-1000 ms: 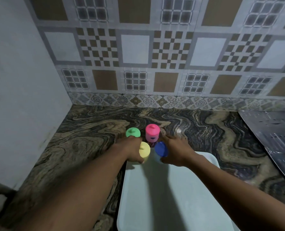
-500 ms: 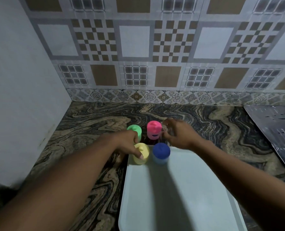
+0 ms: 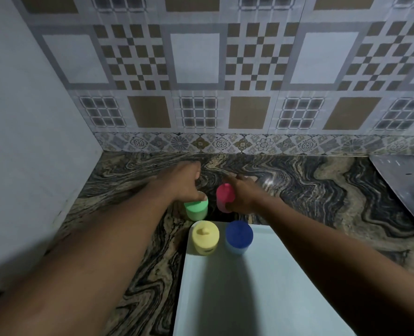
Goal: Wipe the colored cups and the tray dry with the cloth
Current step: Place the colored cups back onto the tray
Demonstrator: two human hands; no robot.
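Four upturned cups stand close together. The yellow cup (image 3: pixel 205 237) and the blue cup (image 3: pixel 239 235) sit on the far edge of the pale tray (image 3: pixel 261 292). Just behind the tray, on the marbled counter, are the green cup (image 3: pixel 196 210) and the pink cup (image 3: pixel 222 197). My left hand (image 3: pixel 185 183) reaches over the green cup and holds it, thumb on its top edge. My right hand (image 3: pixel 243 196) grips the pink cup, thumb curled round its near side. The far sides of both cups are hidden by my hands.
A plain wall (image 3: pixel 31 141) closes the left side and a tiled wall (image 3: pixel 201 93) the back. A dark metal sheet (image 3: pixel 407 187) lies at the right edge of the counter (image 3: pixel 322 202). The tray fills the near middle.
My hands have left the yellow and blue cups on the tray and moved farther back onto the green and pink cups.
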